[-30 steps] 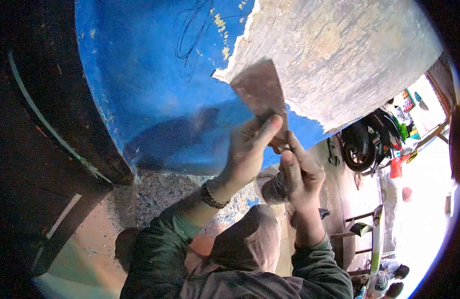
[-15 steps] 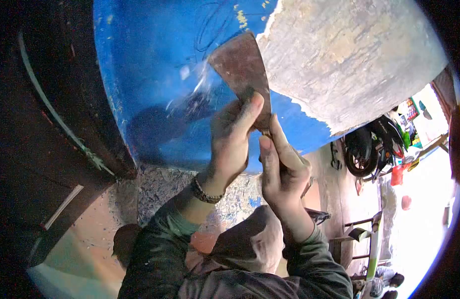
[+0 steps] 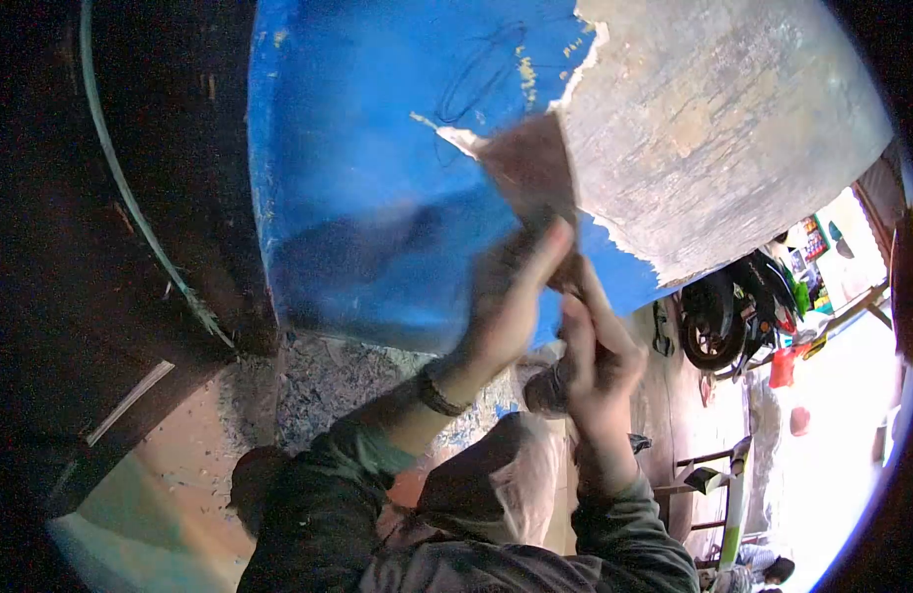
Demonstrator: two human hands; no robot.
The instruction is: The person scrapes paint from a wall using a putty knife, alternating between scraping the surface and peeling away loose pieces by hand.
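A broad paint scraper with a brown, worn blade (image 3: 535, 163) lies against a blue painted surface (image 3: 367, 109), its edge at the border of the stripped grey area (image 3: 713, 128). My left hand (image 3: 511, 301), wearing a dark bracelet, is closed around the scraper's neck with the thumb along the blade. Lower down, my right hand (image 3: 605, 366) is closed on the handle end, which the fingers mostly hide. Both hands are slightly blurred. A ragged pale strip (image 3: 461, 140) of broken paint shows just left of the blade's edge.
Paint flakes (image 3: 347, 381) cover the floor below the blue surface. A dark panel (image 3: 110, 267) stands along the left. On the right are a motorcycle (image 3: 713, 321), a ladder-like frame (image 3: 733, 504) and, at the lower edge, another person (image 3: 758, 568).
Both hands and the scraper have shifted right and down in the view, which has itself moved a little. A pale strip of broken paint now shows at the blade's edge.
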